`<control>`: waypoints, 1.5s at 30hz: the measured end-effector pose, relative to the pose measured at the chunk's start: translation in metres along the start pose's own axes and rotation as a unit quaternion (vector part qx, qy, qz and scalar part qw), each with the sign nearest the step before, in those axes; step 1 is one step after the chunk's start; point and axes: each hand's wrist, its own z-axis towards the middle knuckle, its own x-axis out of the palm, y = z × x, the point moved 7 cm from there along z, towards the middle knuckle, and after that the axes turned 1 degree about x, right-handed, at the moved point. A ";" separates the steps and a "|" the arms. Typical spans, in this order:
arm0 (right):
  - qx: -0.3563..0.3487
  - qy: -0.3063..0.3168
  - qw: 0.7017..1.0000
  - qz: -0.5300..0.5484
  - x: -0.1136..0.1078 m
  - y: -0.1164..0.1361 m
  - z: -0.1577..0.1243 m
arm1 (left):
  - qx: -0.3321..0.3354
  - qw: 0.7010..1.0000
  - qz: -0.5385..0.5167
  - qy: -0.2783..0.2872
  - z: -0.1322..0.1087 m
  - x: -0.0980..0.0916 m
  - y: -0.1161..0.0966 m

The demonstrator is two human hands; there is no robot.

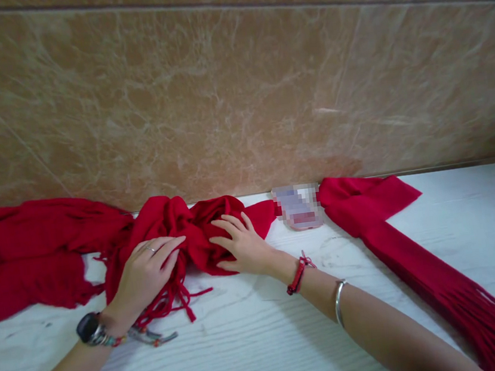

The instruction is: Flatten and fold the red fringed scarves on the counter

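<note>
A red fringed scarf (157,220) lies bunched in loose folds on a pale wood-grain surface (266,339), with its tassels spilling toward me. On its left part rests my left hand (149,267), fingers stretched over the cloth, a ring on one of them. My right hand (243,243) lies on the right part of the same bundle, fingers spread across the folds. Both hands touch the scarf without visibly gripping it; the left thumb is partly hidden.
Another stretch of red cloth (25,255) lies at the left. To the right, a red scarf (372,209) folds over, its long fringe running toward the lower right. Between them sits a partly blurred phone-like object (298,209). A brown marbled tile wall (219,104) stands behind.
</note>
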 end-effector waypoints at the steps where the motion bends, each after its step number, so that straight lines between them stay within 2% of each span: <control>1: -0.002 0.004 1.000 -0.006 0.002 0.001 0.001 | -0.008 1.000 0.000 -0.013 0.000 -0.004 0.001; 5: 0.076 -0.050 0.995 0.044 -0.003 -0.010 0.003 | -0.049 0.996 0.027 -0.066 0.001 -0.021 0.007; 8: 0.171 -0.118 0.968 0.143 -0.012 -0.032 0.001 | -0.089 0.991 0.049 -0.091 0.001 -0.032 0.016; 11: 0.273 -0.232 0.907 0.219 -0.028 -0.070 -0.008 | -0.138 0.983 0.071 -0.096 -0.001 -0.039 0.028; 14: 0.359 -0.347 0.825 0.266 -0.048 -0.114 -0.022 | -0.170 0.978 0.067 -0.096 -0.004 -0.040 0.038; 16: 0.387 -0.376 0.786 0.301 -0.059 -0.135 -0.026 | -0.172 0.978 0.060 -0.104 -0.005 -0.039 0.039; 17: 0.389 -0.377 0.782 0.309 -0.065 -0.140 -0.025 | -0.165 0.979 0.056 -0.108 -0.004 -0.038 0.037; 18: 0.376 -0.368 0.793 0.306 -0.070 -0.140 -0.022 | -0.152 0.981 0.051 -0.108 -0.003 -0.036 0.034; 19: 0.350 -0.347 0.820 0.291 -0.075 -0.135 -0.018 | -0.134 0.985 0.042 -0.100 -0.002 -0.033 0.029; 20: 0.309 -0.309 0.860 0.262 -0.079 -0.125 -0.011 | -0.113 0.990 0.029 -0.084 0.000 -0.029 0.024; 22: 0.209 -0.176 0.947 0.169 -0.073 -0.093 0.002 | -0.071 0.997 -0.005 -0.031 0.003 -0.017 0.013; 23: 0.168 -0.091 0.975 0.109 -0.064 -0.077 0.005 | -0.056 0.998 -0.019 -0.004 0.004 -0.010 0.008; 24: 0.144 -0.008 0.988 0.048 -0.053 -0.065 0.006 | -0.044 0.998 -0.030 0.022 0.003 -0.004 0.004; 25: 0.136 0.060 0.989 -0.009 -0.043 -0.057 0.004 | -0.034 0.998 -0.036 0.046 0.003 0.001 0.001; 26: 0.142 0.105 0.983 -0.053 -0.038 -0.053 0.002 | -0.025 0.997 -0.037 0.066 0.002 0.006 -0.001; 27: 0.155 0.125 0.977 -0.081 -0.037 -0.052 0.001 | -0.016 0.996 -0.034 0.082 0.001 0.010 -0.003; 28: 0.164 0.122 0.975 -0.089 -0.040 -0.053 0.001 | -0.007 0.995 -0.028 0.092 0.001 0.012 -0.004; 30: 0.174 0.061 0.982 -0.047 -0.058 -0.058 0.005 | -0.003 0.997 -0.005 0.083 0.002 0.008 -0.001; 32: 0.185 -0.061 0.980 0.047 -0.088 -0.072 0.008 | -0.037 0.998 0.029 0.038 0.004 -0.008 0.013; 33: 0.196 -0.139 0.965 0.105 -0.106 -0.082 0.007 | -0.071 0.996 0.048 0.006 0.004 -0.019 0.024; 34: 0.211 -0.225 0.937 0.164 -0.124 -0.095 0.002 | -0.112 0.991 0.068 -0.027 0.002 -0.031 0.038; 36: 0.236 -0.386 0.847 0.281 -0.153 -0.121 -0.016 | -0.195 0.973 0.100 -0.077 -0.008 -0.052 0.068; 38: 0.256 -0.491 0.748 0.366 -0.169 -0.141 -0.035 | -0.239 0.961 0.112 -0.079 -0.019 -0.059 0.093; 39: 0.266 -0.515 0.715 0.391 -0.172 -0.147 -0.041 | -0.240 0.961 0.114 -0.073 -0.022 -0.059 0.101; 40: 0.276 -0.516 0.702 0.407 -0.174 -0.151 -0.044 | -0.232 0.964 0.115 -0.066 -0.024 -0.058 0.104; 41: 0.283 -0.496 0.709 0.414 -0.174 -0.152 -0.044 | -0.219 0.967 0.112 -0.067 -0.024 -0.056 0.104; 43: 0.284 -0.389 0.769 0.420 -0.168 -0.145 -0.033 | -0.187 0.974 0.095 -0.089 -0.020 -0.053 0.089; 45: 0.264 -0.240 0.835 0.419 -0.154 -0.129 -0.019 | -0.141 0.981 0.058 -0.118 -0.011 -0.052 0.061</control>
